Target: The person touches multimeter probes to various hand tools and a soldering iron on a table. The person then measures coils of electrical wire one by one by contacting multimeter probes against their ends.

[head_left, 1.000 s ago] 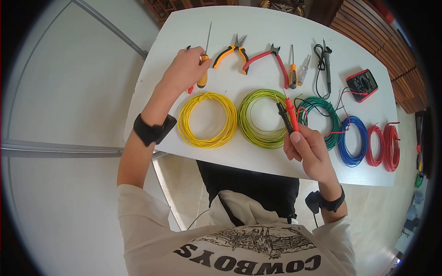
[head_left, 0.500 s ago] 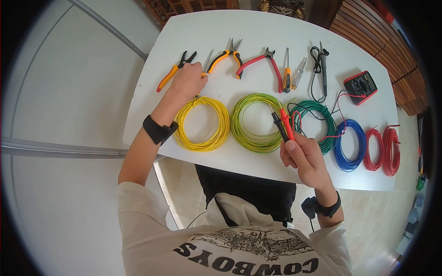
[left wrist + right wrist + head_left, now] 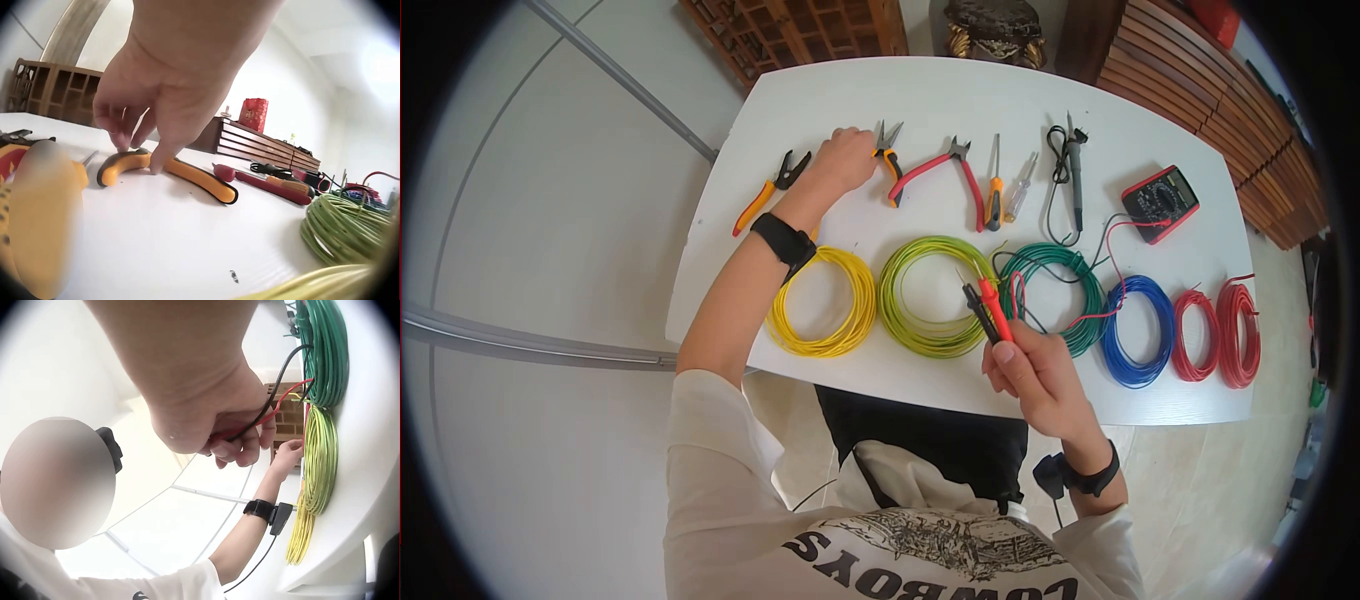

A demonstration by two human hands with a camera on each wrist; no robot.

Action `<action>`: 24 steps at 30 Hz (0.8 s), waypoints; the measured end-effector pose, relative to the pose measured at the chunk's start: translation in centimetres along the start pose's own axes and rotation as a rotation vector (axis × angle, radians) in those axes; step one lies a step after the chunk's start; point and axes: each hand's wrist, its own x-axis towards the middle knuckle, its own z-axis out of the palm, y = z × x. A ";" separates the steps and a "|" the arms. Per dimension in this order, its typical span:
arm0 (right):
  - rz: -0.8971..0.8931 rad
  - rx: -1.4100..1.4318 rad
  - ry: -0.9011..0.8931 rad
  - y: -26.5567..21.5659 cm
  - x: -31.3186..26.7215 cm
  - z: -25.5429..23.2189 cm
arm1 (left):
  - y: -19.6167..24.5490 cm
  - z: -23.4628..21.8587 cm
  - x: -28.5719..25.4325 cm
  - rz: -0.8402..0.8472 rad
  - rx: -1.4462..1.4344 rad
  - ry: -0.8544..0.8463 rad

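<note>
My left hand (image 3: 845,162) is at the needle-nose pliers (image 3: 888,142). In the left wrist view its thumb and fingers (image 3: 122,140) come down on either side of one orange-and-black handle (image 3: 128,162) and pinch it; the pliers lie on the table. A yellow screwdriver handle (image 3: 44,219) is close in front, mostly hidden in the head view. My right hand (image 3: 1040,380) holds a red probe (image 3: 995,308) and a black probe (image 3: 978,312) together, tips up, above the table's front edge. Their leads (image 3: 284,369) trail from the hand in the right wrist view.
Yellow (image 3: 825,345), yellow-green (image 3: 895,325), green, blue and red wire coils line the table's front. Behind them lie wire strippers (image 3: 770,190), red-handled cutters (image 3: 975,190), a small screwdriver (image 3: 995,205), a clear tester (image 3: 1018,195), a soldering iron (image 3: 1075,170) and a multimeter (image 3: 1160,205).
My left hand has moved right from the yellow screwdriver to the needle-nose pliers, uncovering the wire strippers. My right hand still holds both probes. The head view has shifted.
</note>
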 end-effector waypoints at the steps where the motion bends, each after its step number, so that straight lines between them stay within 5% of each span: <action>1: 0.010 0.020 0.003 0.0 -0.3 -0.1 | 0.4 -0.5 0.2 0.006 0.002 0.008; 4: 0.008 0.036 0.016 0.3 -0.7 -0.4 | 1.3 -0.8 -0.2 -0.032 0.100 -0.041; 13: 0.007 0.043 -0.006 0.7 -0.7 -0.9 | 1.8 -4.5 -3.6 0.002 0.279 0.225; 15: 0.014 0.076 0.040 0.7 -0.6 -0.9 | 1.7 -5.5 -5.3 0.056 0.022 0.391; 19: 0.048 0.149 0.107 1.0 0.4 -0.9 | 3.0 -5.9 -9.5 0.121 -0.278 0.387; 24: 0.111 0.114 0.153 1.4 3.8 -0.2 | 5.5 -6.1 -13.1 0.213 -0.727 0.120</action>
